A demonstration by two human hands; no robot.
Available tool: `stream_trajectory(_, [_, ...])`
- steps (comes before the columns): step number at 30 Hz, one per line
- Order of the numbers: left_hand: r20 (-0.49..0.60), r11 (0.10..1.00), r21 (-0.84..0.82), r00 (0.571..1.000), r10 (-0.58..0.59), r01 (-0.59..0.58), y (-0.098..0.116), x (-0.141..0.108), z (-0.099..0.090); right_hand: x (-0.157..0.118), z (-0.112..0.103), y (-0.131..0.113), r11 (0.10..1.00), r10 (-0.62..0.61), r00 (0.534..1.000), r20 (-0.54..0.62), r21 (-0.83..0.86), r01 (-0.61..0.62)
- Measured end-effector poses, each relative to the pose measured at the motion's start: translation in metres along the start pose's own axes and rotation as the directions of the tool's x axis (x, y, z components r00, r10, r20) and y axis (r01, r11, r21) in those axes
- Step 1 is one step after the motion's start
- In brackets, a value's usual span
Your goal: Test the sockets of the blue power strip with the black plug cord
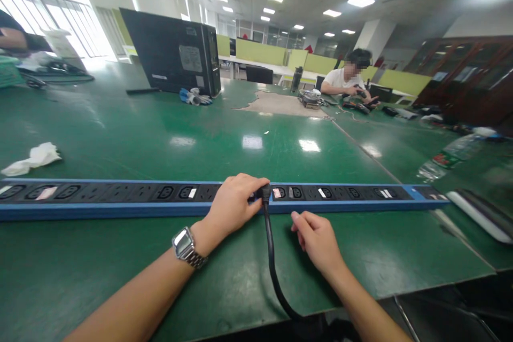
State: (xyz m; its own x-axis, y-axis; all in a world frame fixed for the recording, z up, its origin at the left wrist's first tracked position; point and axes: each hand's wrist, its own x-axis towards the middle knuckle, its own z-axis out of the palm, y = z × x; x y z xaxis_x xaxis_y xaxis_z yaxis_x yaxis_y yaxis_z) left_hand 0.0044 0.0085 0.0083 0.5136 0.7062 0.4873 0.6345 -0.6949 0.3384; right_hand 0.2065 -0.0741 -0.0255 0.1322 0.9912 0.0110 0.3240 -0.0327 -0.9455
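Note:
A long blue power strip [236,207] with black sockets lies across the green table. My left hand [236,200], with a metal watch on its wrist, rests over the middle of the strip. Its thumb and index finger close around a black power plug [265,192] at the strip's face; how deep the plug sits is hidden. From the plug a black cord [272,262] curves down past the table's near edge. To the right of the cord, my right hand [316,238] hovers near the strip, its fingers curled in and nothing visible in them.
A black computer case [168,53] stands at the back left, gloves [195,96] beside it. Crumpled tissue [34,159] lies at left. A plastic bottle [452,155] is at right. Across the table sits a person [340,80] handling something dark; another person's arm shows far left.

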Motion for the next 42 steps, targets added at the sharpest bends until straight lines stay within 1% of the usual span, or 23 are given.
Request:
stream_trajectory(2, [0.018, 0.999, 0.012, 0.999, 0.029, -0.03, 0.0, -0.002, 0.0, 0.005, 0.013, -0.017, 0.974, 0.151, 0.984, 0.099, 0.155, -0.165])
stream_trajectory(4, [0.035, 0.998, 0.032, 0.998, 0.048, -0.049, -0.001, -0.006, 0.0, 0.012, 0.026, -0.039, 0.909, 0.259, 0.937, 0.232, 0.269, -0.318])
stream_trajectory(5, [0.041, 0.997, 0.049, 0.998, 0.053, -0.055, -0.001, -0.008, 0.0, 0.016, 0.032, -0.049, 0.867, 0.295, 0.911, 0.289, 0.32, -0.383])
stream_trajectory(7, [0.05, 0.995, 0.084, 0.997, 0.056, -0.06, -0.001, -0.011, 0.0, 0.024, 0.039, -0.064, 0.761, 0.343, 0.866, 0.363, 0.433, -0.483])
stream_trajectory(9, [0.044, 0.993, 0.106, 0.998, 0.038, -0.043, -0.002, -0.013, 0.001, 0.029, 0.042, -0.069, 0.661, 0.354, 0.847, 0.397, 0.535, -0.527])
stream_trajectory(11, [0.035, 0.993, 0.12, 0.999, 0.017, -0.021, -0.003, -0.013, 0.003, 0.029, 0.043, -0.066, 0.619, 0.33, 0.861, 0.387, 0.6, -0.507])
stream_trajectory(13, [0.036, 0.988, 0.151, 0.999, 0.0, -0.005, -0.003, -0.013, 0.006, 0.026, 0.044, -0.064, 0.629, 0.275, 0.893, 0.357, 0.635, -0.448])
stream_trajectory(14, [0.042, 0.986, 0.168, 0.999, -0.008, 0.0, -0.003, -0.012, 0.007, 0.023, 0.044, -0.065, 0.642, 0.229, 0.915, 0.332, 0.655, -0.398])
stream_trajectory(16, [0.052, 0.982, 0.187, 0.998, -0.021, 0.011, -0.003, -0.012, 0.008, 0.016, 0.042, -0.075, 0.674, 0.096, 0.958, 0.271, 0.691, -0.262])
stream_trajectory(18, [0.052, 0.983, 0.182, 0.998, -0.035, 0.025, -0.003, -0.011, 0.008, 0.011, 0.031, -0.088, 0.716, -0.027, 0.976, 0.215, 0.685, -0.131])
stream_trajectory(19, [0.054, 0.984, 0.178, 0.998, -0.04, 0.029, -0.003, -0.011, 0.007, 0.009, 0.022, -0.093, 0.744, -0.048, 0.978, 0.203, 0.661, -0.101])
stream_trajectory(20, [0.057, 0.984, 0.175, 0.997, -0.043, 0.033, -0.003, -0.011, 0.007, 0.009, 0.012, -0.095, 0.774, -0.029, 0.98, 0.196, 0.625, -0.102])
stream_trajectory(22, [0.058, 0.984, 0.173, 0.997, -0.049, 0.038, -0.002, -0.011, 0.006, 0.013, -0.013, -0.088, 0.805, 0.096, 0.981, 0.166, 0.567, -0.175])
stream_trajectory(23, [0.059, 0.984, 0.173, 0.997, -0.049, 0.038, -0.002, -0.011, 0.006, 0.016, -0.026, -0.08, 0.8, 0.18, 0.973, 0.142, 0.555, -0.229])
stream_trajectory(25, [0.058, 0.984, 0.175, 0.997, -0.041, 0.031, -0.001, -0.011, 0.006, 0.024, -0.047, -0.06, 0.757, 0.335, 0.937, 0.102, 0.563, -0.332])
stream_trajectory(26, [0.057, 0.984, 0.176, 0.998, -0.038, 0.028, -0.001, -0.011, 0.006, 0.028, -0.055, -0.05, 0.727, 0.394, 0.913, 0.11, 0.57, -0.382])
stream_trajectory(28, [0.053, 0.984, 0.175, 0.998, -0.036, 0.027, -0.001, -0.01, 0.006, 0.033, -0.065, -0.035, 0.679, 0.459, 0.873, 0.167, 0.568, -0.465])
stream_trajectory(31, [0.051, 0.985, 0.171, 0.998, -0.036, 0.027, 0.0, -0.01, 0.005, 0.035, -0.066, -0.027, 0.645, 0.471, 0.847, 0.245, 0.559, -0.52])
stream_trajectory(35, [0.042, 0.984, 0.176, 0.999, -0.025, 0.017, 0.0, -0.011, 0.004, 0.037, -0.065, -0.028, 0.649, 0.463, 0.842, 0.277, 0.542, -0.535])
stream_trajectory(39, [0.026, 0.984, 0.176, 1.0, -0.013, 0.009, -0.001, -0.012, 0.005, 0.041, -0.066, -0.025, 0.678, 0.45, 0.832, 0.323, 0.484, -0.554])
stream_trajectory(42, [0.024, 0.985, 0.175, 1.0, -0.001, -0.003, -0.002, -0.012, 0.006, 0.038, -0.06, -0.021, 0.717, 0.456, 0.835, 0.308, 0.428, -0.55])
